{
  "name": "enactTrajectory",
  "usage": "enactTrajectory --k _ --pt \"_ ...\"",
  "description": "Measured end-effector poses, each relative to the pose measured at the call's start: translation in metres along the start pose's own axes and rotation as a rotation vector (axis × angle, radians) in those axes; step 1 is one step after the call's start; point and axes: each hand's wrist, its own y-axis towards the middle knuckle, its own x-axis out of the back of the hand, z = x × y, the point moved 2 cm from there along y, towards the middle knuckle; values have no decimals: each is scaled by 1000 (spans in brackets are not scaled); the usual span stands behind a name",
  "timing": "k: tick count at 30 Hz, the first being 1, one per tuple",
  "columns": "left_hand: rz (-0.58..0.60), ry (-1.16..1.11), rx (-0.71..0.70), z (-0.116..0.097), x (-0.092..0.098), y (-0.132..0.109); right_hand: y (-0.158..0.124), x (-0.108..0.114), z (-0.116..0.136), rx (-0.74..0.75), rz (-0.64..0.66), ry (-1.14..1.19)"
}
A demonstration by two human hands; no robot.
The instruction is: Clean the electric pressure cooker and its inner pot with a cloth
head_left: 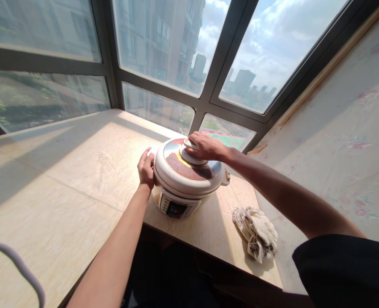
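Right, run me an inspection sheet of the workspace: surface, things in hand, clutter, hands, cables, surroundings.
Surface: pale ledge, partly sunlit, with visible seams.
Things in hand: cooker near the ledge's front edge, lid on; whether it is locked can't be told.
Clutter: crumpled, stained cloth right of the cooker.
Hands: right hand has its fingers on the lid handle; left hand is at the cooker's left side.
Cables: grey cable, lower left; ends out of view.
Surroundings: windows behind, floral wall at right.
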Motion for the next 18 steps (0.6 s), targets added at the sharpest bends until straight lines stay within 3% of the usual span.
enactTrajectory --k 8,13,18 --pt "-6 63 37 -6 1 -3 2 7 -3 65 53 56" --pt "4 81 16 -4 2 -1 0 14 0 11 75 85" --pt "35 129 -48 -5 5 -1 -18 18 -15 -35 102 127"
